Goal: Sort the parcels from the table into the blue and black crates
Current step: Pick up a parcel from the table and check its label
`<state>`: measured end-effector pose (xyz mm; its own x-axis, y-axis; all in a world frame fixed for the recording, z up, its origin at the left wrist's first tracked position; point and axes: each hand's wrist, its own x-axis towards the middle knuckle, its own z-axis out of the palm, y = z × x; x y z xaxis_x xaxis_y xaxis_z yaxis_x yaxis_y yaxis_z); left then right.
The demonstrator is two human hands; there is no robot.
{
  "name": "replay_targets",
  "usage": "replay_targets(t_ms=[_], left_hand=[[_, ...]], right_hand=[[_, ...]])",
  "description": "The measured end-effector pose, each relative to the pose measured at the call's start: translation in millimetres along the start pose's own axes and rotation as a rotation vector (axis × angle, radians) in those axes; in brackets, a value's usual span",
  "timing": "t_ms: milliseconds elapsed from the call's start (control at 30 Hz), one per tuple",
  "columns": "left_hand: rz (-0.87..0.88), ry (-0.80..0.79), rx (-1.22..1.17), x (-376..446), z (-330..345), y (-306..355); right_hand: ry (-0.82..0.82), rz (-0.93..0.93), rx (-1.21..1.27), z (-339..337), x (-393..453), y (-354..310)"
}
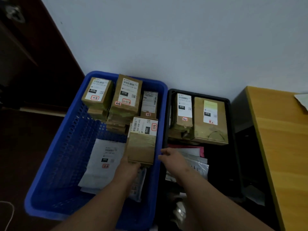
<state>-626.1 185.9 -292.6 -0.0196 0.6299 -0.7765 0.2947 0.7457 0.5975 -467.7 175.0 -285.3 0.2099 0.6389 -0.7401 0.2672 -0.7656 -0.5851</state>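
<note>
A blue crate stands on the floor at left and a black crate beside it at right. My left hand grips the near end of a brown cardboard parcel with a white 060 label, inside the blue crate by its right wall. My right hand hovers just right of that parcel, over the rim between the crates, fingers loosely bent and holding nothing. Several labelled boxes are stacked at the blue crate's far end. Two brown boxes sit at the black crate's far end.
A white mailer bag lies on the blue crate's floor. Flat plastic mailers, one pink-edged, lie in the black crate. A wooden table stands at right with a white parcel corner. A dark door is at left, a pale wall behind.
</note>
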Motion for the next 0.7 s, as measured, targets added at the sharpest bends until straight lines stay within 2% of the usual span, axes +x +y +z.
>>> replay_targets(t_ms=[133, 300, 533, 700], left_hand=[[0.126, 0.000, 0.236, -23.4, 15.7, 13.8], [0.227, -0.083, 0.338, -57.7, 67.0, 29.7], [0.521, -0.058, 0.778, -129.2, 195.1, 37.9], [0.694, -0.080, 1.058, -185.2, 301.0, 32.8]], right_hand=[[0.039, -0.043, -0.046, -24.8, -18.9, 9.3], [0.101, -0.139, -0.176, -82.5, -51.3, 29.3], [0.235, -0.336, -0.674, -201.5, -115.6, 108.4], [0.379, -0.288, -0.743, -299.0, -166.8, 198.9]])
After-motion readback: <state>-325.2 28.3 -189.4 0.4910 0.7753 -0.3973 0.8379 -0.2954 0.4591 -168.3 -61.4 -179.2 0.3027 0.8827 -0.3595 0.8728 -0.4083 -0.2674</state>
